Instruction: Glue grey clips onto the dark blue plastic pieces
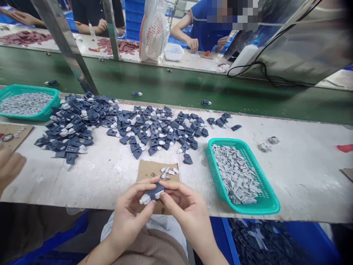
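Observation:
Between my two hands, over the cardboard piece (145,170), I hold a small dark blue plastic part (154,191) with white pieces on it. My left hand (128,209) is closed on its left end, thumb below and fingers above. My right hand (190,209) pinches its right end, with the thumb against a white piece. Several small white pieces (171,172) lie on the cardboard just beyond my fingers. A wide pile of dark blue parts with white tips (154,129) spreads across the table behind.
A green basket (264,210) of small grey-white pieces stands at right; another green basket (41,117) stands far left. Beyond the table runs a green conveyor (176,86) with scattered parts. A co-worker's hand (11,165) is at left. Below right sits a blue bin (233,243) of dark parts.

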`<state>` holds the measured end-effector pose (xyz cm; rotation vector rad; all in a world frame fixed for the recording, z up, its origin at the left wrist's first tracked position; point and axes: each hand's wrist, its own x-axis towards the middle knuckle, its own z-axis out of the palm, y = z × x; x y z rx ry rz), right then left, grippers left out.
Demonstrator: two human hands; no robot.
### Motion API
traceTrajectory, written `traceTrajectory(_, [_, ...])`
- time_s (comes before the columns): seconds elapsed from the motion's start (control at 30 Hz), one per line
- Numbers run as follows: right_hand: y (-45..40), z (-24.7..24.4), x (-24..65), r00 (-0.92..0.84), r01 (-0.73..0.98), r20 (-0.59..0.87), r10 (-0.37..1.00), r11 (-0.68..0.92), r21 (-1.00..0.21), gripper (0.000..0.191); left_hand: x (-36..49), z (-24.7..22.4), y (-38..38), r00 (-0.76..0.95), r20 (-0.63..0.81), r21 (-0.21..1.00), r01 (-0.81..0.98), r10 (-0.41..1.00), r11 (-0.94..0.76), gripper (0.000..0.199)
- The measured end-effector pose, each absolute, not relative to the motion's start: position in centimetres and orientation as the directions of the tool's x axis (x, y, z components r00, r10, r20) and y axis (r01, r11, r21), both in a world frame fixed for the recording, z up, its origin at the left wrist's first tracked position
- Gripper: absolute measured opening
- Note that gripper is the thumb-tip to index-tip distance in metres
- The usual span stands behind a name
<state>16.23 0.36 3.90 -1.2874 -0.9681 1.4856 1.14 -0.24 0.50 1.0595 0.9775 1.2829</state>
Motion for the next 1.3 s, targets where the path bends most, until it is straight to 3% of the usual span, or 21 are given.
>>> traceTrajectory(0.2, [0.0,3.6,15.9,0.054,0.012,-0.112,0.992,-0.113,-0.994,0.012,1.4,1.5,0.2,0.116,-0.132,0.961,-0.229,0.984,0.156,0.034])
traceTrajectory(0.4, [0.0,3.8,16.3,0.041,0.145,-0.046,0.998,-0.051,-0.988,0.013,1.1,1.6,0.1,0.139,-0.052,0.995,-0.074,0.989,0.062,0.033])
traceTrajectory(0.63, [0.3,3.9,16.5,0.046,0.184,-0.004,0.999,-0.012,-0.983,0.012,1.4,1.0,0.3,0.093,0.05,0.998,0.033,0.994,-0.053,0.036])
traceTrajectory(0.8, [1.2,4.3,17.1,-0.048,0.16,-0.081,0.996,-0.072,-0.985,0.011,1.2,1.2,0.8,0.125,0.04,0.998,0.053,0.991,-0.047,0.037])
traceTrajectory(1.03, [1.5,4.2,16.8,0.009,0.224,0.016,1.0,0.014,-0.975,0.011,1.4,0.9,1.1,0.109,0.015,0.999,0.048,0.994,-0.02,0.032])
traceTrajectory(1.3, [2.8,3.3,17.4,-0.013,0.168,-0.028,1.0,-0.026,-0.986,0.011,1.5,2.0,3.6,0.238,-0.045,0.999,0.039,0.97,0.037,0.03])
